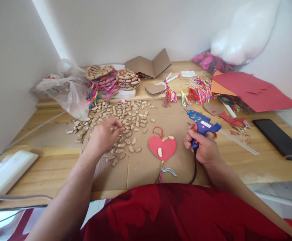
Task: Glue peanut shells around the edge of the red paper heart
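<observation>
My right hand (203,142) grips a blue hot glue gun (201,124) by its handle, nozzle pointing up and left. Its black cord hangs down toward the table edge. My left hand (108,132) is over the near part of a pile of peanuts (126,112), fingers curled together; whatever they pinch, if anything, I cannot make out. Between my hands lies a red heart (168,147) with a red loop (157,131) on top and a coloured tassel (163,172) at its tip. Two peanuts rest along its upper edge, and a pale peanut shell (159,152) sits on its middle.
Stacked peanut-covered pieces (128,79) with tassels stand behind the pile, beside a plastic bag (72,92). Loose tassels (201,91), red sheets (256,90), and cardboard hearts (213,108) lie at the back and right. A black phone (280,139) lies far right, a white power strip (10,175) left.
</observation>
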Demonstrator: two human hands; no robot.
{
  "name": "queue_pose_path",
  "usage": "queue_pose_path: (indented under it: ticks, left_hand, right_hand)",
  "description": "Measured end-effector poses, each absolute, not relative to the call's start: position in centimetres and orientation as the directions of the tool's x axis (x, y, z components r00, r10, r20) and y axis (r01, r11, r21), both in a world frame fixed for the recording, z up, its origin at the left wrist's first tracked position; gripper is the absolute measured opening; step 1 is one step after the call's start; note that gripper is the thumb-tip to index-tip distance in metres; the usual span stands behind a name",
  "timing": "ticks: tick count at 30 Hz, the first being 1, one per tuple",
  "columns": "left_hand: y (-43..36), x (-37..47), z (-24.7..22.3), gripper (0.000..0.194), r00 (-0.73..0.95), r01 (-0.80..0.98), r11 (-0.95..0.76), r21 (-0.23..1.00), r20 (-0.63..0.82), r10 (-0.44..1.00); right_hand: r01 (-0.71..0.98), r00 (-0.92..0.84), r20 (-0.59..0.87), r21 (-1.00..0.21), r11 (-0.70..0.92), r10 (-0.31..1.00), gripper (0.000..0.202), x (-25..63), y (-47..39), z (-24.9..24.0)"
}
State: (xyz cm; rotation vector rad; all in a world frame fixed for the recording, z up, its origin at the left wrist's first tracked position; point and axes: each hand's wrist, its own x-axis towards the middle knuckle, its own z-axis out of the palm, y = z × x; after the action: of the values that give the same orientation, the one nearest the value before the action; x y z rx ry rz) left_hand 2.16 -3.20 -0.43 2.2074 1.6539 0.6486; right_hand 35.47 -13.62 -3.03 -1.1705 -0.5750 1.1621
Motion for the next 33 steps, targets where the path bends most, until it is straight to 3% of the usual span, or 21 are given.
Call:
queue_pose_path:
  ticks: [8, 14, 17, 21, 25, 30, 33]
  left_hand:
    - [-4.3, 3.8, -1.8, 0.011, 0.461, 0.667, -0.498, 0.553, 0.218, 0.86]
    - [-6.3, 6.8, -2.6, 0.021, 0.763, 0.339, -0.78, 0.526, 0.331, 0.555]
    - [-7.5, 8.9, -3.0, 0.018, 0.827, 0.219, -0.853, 0.473, 0.374, 0.42]
    - [-8.1, 10.8, -3.6, 0.016, 0.844, 0.144, -0.884, 0.445, 0.412, 0.344]
    - [-8.1, 11.0, -4.0, 0.015, 0.832, 0.149, -0.848, 0.509, 0.398, 0.386]
    - [-8.2, 10.4, -4.1, 0.01, 0.728, 0.221, -0.666, 0.713, 0.334, 0.599]
    - [-8.1, 10.3, -4.2, 0.012, 0.676, 0.281, -0.571, 0.772, 0.263, 0.688]
  right_hand:
    - [-0.324, 0.346, -0.176, -0.944, -0.058, 0.922, 0.032, 35.2, -13.6, -2.9]
    - [-0.285, 0.332, -0.155, -0.957, -0.057, 0.93, 0.028, 35.3, -13.8, -3.2]
    - [-0.267, 0.315, -0.134, -0.963, -0.048, 0.939, 0.025, 35.3, -13.8, -3.4]
    - [-0.258, 0.305, -0.133, -0.965, -0.053, 0.943, 0.024, 35.3, -13.9, -3.3]
    - [-0.259, 0.304, -0.139, -0.964, -0.058, 0.942, 0.024, 35.2, -13.9, -3.2]
    - [-0.252, 0.307, -0.144, -0.965, -0.066, 0.941, 0.025, 35.1, -13.9, -3.0]
    - [-0.246, 0.306, -0.147, -0.967, -0.071, 0.94, 0.026, 35.0, -13.9, -2.8]
